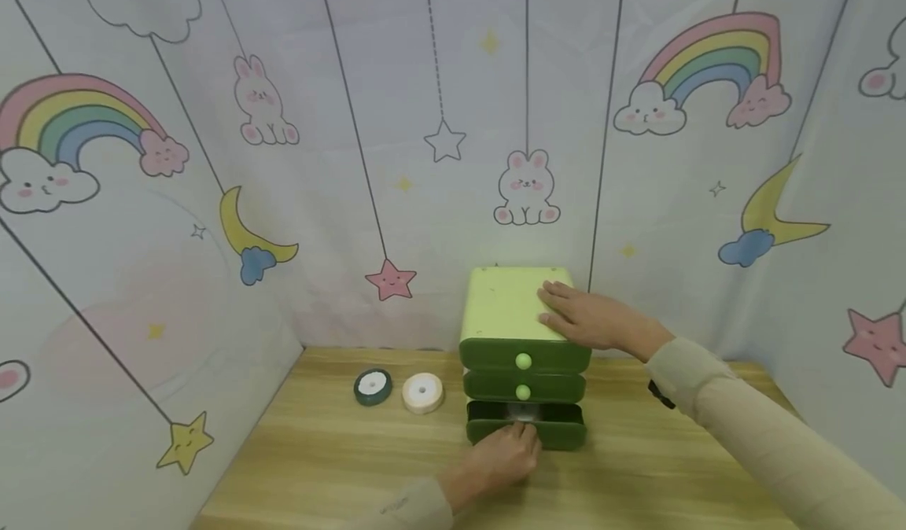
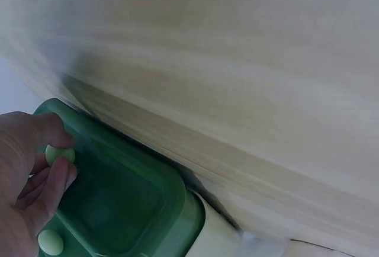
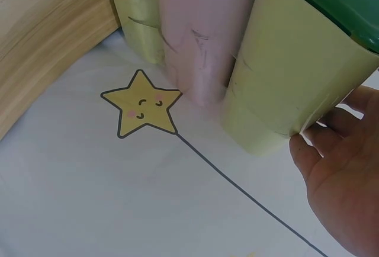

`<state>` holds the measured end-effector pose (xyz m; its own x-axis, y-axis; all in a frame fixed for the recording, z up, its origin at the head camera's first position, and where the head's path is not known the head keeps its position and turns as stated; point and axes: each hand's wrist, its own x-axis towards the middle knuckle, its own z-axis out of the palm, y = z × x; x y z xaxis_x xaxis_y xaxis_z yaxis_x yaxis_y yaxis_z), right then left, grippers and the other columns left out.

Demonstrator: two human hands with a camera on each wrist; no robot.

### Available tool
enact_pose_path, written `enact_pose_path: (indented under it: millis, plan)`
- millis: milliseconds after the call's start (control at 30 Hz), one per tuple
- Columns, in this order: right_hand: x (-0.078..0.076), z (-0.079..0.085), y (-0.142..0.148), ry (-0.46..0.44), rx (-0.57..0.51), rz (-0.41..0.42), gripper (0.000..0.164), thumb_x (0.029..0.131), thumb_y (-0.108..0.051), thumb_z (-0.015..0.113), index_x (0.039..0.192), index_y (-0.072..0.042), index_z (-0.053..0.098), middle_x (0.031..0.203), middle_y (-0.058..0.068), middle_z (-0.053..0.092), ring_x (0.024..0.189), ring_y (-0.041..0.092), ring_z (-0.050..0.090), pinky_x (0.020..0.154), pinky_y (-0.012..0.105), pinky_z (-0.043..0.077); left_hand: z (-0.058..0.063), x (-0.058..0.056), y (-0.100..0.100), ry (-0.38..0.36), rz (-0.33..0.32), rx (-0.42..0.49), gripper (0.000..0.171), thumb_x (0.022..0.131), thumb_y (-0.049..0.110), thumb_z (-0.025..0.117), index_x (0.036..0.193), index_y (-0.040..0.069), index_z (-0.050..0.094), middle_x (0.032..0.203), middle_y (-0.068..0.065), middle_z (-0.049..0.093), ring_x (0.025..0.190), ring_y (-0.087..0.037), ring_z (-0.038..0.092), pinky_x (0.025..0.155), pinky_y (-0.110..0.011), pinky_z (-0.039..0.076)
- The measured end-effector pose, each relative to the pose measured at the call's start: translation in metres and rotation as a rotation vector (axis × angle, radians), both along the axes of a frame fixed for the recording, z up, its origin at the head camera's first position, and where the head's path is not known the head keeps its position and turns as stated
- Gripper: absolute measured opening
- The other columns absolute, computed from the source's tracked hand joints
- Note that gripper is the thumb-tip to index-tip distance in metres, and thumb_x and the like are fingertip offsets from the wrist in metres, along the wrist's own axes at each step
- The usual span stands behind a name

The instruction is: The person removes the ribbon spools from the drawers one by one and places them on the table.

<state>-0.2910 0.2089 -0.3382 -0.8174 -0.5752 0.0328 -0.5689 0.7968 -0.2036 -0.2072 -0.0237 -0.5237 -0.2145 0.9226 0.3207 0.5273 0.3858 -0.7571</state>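
Note:
A small cabinet with a pale green top (image 1: 506, 302) and three stacked dark green drawers stands against the back cloth. Its bottom drawer (image 1: 564, 436) is pulled partway out, with something pale or shiny inside that I cannot make out. My left hand (image 1: 504, 458) is at the front of that drawer; in the left wrist view its thumb and fingers pinch the round light green knob (image 2: 61, 154). My right hand (image 1: 587, 318) rests with extended fingers on the top's right side. The right wrist view shows its fingers against the light green casing (image 3: 296, 61), beside a pink section (image 3: 204, 32).
Left of the cabinet, a dark green ribbon roll (image 1: 373, 388) and a cream ribbon roll (image 1: 422, 394) lie on the wood-grain table (image 1: 318, 467). Printed cloth (image 1: 340, 200) hangs behind and at both sides. The upper two drawers (image 1: 488, 387) are closed.

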Motion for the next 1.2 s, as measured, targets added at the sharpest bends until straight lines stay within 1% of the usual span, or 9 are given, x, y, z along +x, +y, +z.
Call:
enact_pose_path:
  millis: [100,333,533,700,833,933,1100,1133,1200]
  plan:
    - [0.000,0.000,-0.001,0.007,0.000,0.002,0.071,0.113,-0.049,0.038,0.164,0.000,0.029,0.173,0.023,0.023,0.162,0.042,0.022,0.129,0.060,0.024,0.000,0.008,-0.003,0.007,-0.006,-0.005,0.070,0.100,-0.010,0.012,0.088,0.023,0.072,0.084,0.009,0.063,0.075,0.000,0.059,0.062,-0.011,0.052]
    - [-0.001,-0.002,0.001,-0.001,0.005,0.000,0.071,0.113,-0.050,0.038,0.164,-0.001,0.028,0.173,0.022,0.023,0.162,0.042,0.022,0.129,0.060,0.025,-0.001,0.023,-0.006,0.005,-0.018,-0.024,0.065,0.100,-0.009,0.015,0.089,0.022,0.071,0.083,0.009,0.061,0.074,-0.001,0.056,0.062,-0.012,0.051]
    - [-0.002,-0.003,0.001,0.001,0.004,0.004,0.072,0.112,-0.050,0.038,0.164,-0.001,0.028,0.173,0.022,0.023,0.162,0.042,0.021,0.129,0.060,0.025,0.000,0.033,-0.008,-0.042,-0.030,-0.041,0.064,0.097,-0.007,0.013,0.088,0.022,0.070,0.082,0.010,0.059,0.073,0.000,0.058,0.063,-0.012,0.050]
    - [-0.001,0.000,0.001,0.008,0.006,0.011,0.070,0.113,-0.046,0.040,0.163,0.001,0.029,0.172,0.024,0.024,0.161,0.043,0.022,0.130,0.060,0.025,-0.001,0.039,-0.009,-0.096,-0.041,-0.035,0.059,0.094,-0.004,0.017,0.088,0.021,0.070,0.082,0.010,0.059,0.075,-0.002,0.058,0.063,-0.013,0.051]
    - [-0.001,0.000,0.001,0.005,0.015,0.012,0.070,0.113,-0.047,0.038,0.164,0.000,0.028,0.173,0.023,0.023,0.162,0.042,0.021,0.130,0.059,0.024,-0.002,0.045,-0.010,-0.131,-0.082,0.005,0.062,0.095,-0.004,0.012,0.087,0.019,0.069,0.082,0.009,0.059,0.073,-0.004,0.056,0.061,-0.013,0.049]
    - [-0.002,-0.002,0.002,0.004,0.021,0.012,0.071,0.113,-0.049,0.037,0.164,-0.001,0.028,0.173,0.023,0.022,0.162,0.042,0.021,0.130,0.059,0.024,-0.003,0.047,-0.011,-0.128,-0.120,0.035,0.062,0.098,-0.003,0.012,0.085,0.018,0.069,0.082,0.008,0.059,0.072,-0.004,0.054,0.059,-0.015,0.047]
    - [-0.002,-0.002,0.002,0.004,0.015,0.012,0.071,0.113,-0.049,0.037,0.164,0.000,0.028,0.173,0.022,0.022,0.162,0.042,0.021,0.130,0.059,0.024,-0.004,0.051,-0.013,-0.096,-0.145,0.057,0.055,0.099,0.000,0.018,0.082,0.019,0.067,0.081,0.008,0.057,0.071,-0.004,0.053,0.057,-0.015,0.046]
    - [-0.002,-0.002,0.002,0.005,0.014,0.011,0.071,0.113,-0.049,0.037,0.164,0.000,0.028,0.173,0.022,0.022,0.162,0.042,0.021,0.130,0.059,0.024,-0.004,0.052,-0.013,-0.100,-0.149,0.057,0.051,0.100,0.002,0.021,0.082,0.018,0.066,0.081,0.008,0.057,0.071,-0.004,0.053,0.057,-0.015,0.045]
    - [-0.002,-0.002,0.002,0.006,0.012,0.011,0.071,0.113,-0.049,0.037,0.164,0.000,0.028,0.173,0.023,0.022,0.162,0.042,0.020,0.130,0.059,0.024,-0.003,0.055,-0.014,-0.142,-0.160,0.063,0.040,0.105,0.011,0.033,0.082,0.018,0.066,0.082,0.007,0.057,0.071,-0.004,0.052,0.058,-0.014,0.046]
